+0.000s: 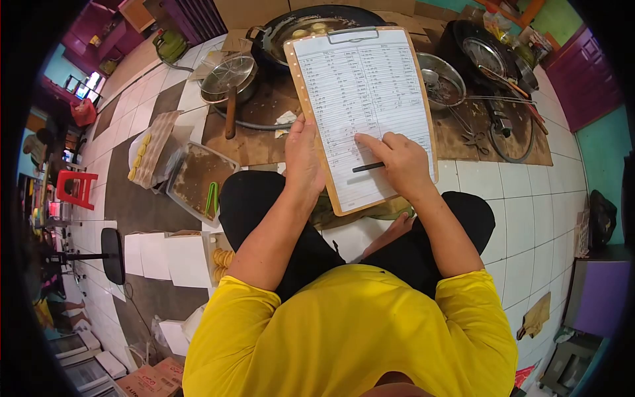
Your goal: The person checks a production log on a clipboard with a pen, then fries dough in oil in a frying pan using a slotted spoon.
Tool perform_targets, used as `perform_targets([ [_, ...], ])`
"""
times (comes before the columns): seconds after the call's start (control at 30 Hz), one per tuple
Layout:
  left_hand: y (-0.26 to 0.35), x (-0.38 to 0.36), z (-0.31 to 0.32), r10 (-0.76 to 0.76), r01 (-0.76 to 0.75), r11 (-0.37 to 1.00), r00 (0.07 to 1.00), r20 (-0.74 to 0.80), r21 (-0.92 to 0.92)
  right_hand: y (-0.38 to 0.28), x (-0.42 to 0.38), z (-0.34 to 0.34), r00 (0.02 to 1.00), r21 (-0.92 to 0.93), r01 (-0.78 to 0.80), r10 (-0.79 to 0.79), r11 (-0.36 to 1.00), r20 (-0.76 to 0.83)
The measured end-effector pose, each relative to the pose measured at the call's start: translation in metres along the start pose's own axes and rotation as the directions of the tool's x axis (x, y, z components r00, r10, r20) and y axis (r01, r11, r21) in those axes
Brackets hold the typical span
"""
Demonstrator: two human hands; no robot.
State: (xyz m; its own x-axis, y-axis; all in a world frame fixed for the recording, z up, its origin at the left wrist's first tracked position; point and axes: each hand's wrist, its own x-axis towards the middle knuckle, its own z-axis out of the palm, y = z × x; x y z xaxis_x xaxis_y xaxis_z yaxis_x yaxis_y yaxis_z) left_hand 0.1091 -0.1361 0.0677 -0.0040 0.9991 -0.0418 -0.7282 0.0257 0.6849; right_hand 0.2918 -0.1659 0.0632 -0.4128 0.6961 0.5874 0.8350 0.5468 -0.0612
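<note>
My left hand [303,155] grips the left edge of a brown clipboard [338,204], thumb on the front. Under its metal clip is a lined sheet of paper [370,86] with columns of handwriting. My right hand [401,162] lies over the lower right part of the sheet, its index finger stretched out and touching the page. A dark pen [368,168] sticks out to the left from beneath that hand's curled fingers. The clipboard is tilted up above my crossed legs and hides part of the large wok [264,41] behind it.
Pale round pieces [311,30] sit in the wok. A strainer on a pot [229,78] stands left, another strainer [440,79] right. Scissors [475,140] lie on the cardboard. A plastic tub with green tongs [211,200] and white boxes [186,259] are at my left.
</note>
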Motion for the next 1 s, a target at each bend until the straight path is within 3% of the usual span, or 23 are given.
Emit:
perform_targets([
  [0.13, -0.003, 0.003, -0.006, -0.002, 0.002, 1.000, 1.000, 0.012, -0.006, 0.011, 0.002, -0.020, 0.989, 0.128, -0.009, 0.028, 0.992, -0.148],
  [0.2, -0.003, 0.002, -0.005, -0.001, 0.001, 1.000, 1.000, 0.000, -0.023, 0.035, -0.002, -0.031, 0.964, 0.050, -0.124, 0.132, 0.991, -0.232],
  [0.27, -0.003, 0.002, -0.005, 0.012, -0.012, 1.000, 1.000, -0.008, -0.023, 0.050, -0.003, -0.045, 0.895, 0.168, -0.366, 0.396, 0.915, -0.205],
  [0.37, -0.002, 0.003, -0.004, 0.011, -0.012, 0.999, 1.000, -0.029, -0.046, 0.073, -0.009, -0.039, 0.842, 0.204, -0.436, 0.477, 0.877, -0.253],
  [0.4, -0.002, 0.003, -0.003, 0.006, -0.008, 0.998, 0.999, -0.036, -0.056, 0.075, -0.012, -0.037, 0.835, 0.266, -0.463, 0.517, 0.845, -0.187],
  [0.5, -0.001, 0.003, -0.003, -0.005, 0.004, 0.999, 1.000, -0.018, -0.043, 0.076, -0.019, -0.018, 0.827, 0.341, -0.482, 0.548, 0.807, -0.127],
  [0.53, -0.001, 0.002, -0.003, -0.003, 0.002, 0.999, 1.000, -0.021, -0.042, 0.071, -0.020, -0.017, 0.813, 0.344, -0.538, 0.582, 0.770, -0.031],
  [1.0, -0.005, 0.005, -0.005, -0.023, 0.019, 0.998, 0.997, -0.071, -0.056, 0.068, -0.021, -0.016, 0.830, 0.356, -0.511, 0.557, 0.782, -0.031],
])
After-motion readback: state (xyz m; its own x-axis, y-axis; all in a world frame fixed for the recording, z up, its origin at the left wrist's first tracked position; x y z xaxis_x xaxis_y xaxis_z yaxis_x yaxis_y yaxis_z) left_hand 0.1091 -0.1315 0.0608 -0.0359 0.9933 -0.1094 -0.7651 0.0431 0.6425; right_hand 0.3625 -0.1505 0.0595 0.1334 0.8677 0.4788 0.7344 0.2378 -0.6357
